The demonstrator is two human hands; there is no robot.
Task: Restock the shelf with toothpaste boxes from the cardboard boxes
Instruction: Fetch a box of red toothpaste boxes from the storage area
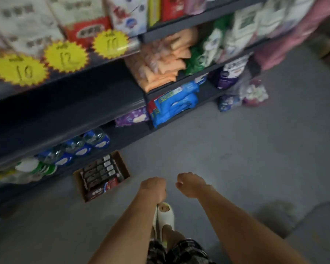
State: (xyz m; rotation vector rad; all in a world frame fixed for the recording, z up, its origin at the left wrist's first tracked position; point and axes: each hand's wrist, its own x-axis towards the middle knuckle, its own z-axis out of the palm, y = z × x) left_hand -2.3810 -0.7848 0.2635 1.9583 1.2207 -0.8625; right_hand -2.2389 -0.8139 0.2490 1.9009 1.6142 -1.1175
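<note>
Yellow starburst price tags (65,56) (on the shelf edge) read 10, 12, 10.

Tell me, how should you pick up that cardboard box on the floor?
Best guess: grip the cardboard box by its two short end walls, one hand each, coming down from above. It lies open-topped and flat on the floor against the shelf, packed with toothpaste boxes, so it probably needs both hands.

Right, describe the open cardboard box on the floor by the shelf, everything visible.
The open brown cardboard box sits flat on the grey floor, close against the foot of the dark shelf unit, turned at an angle to it. Its top is open. Inside lie dark, long cartons packed side by side in a row, with a red-marked one at the near end. Neither hand touches it; the print is too blurred to read.
</note>
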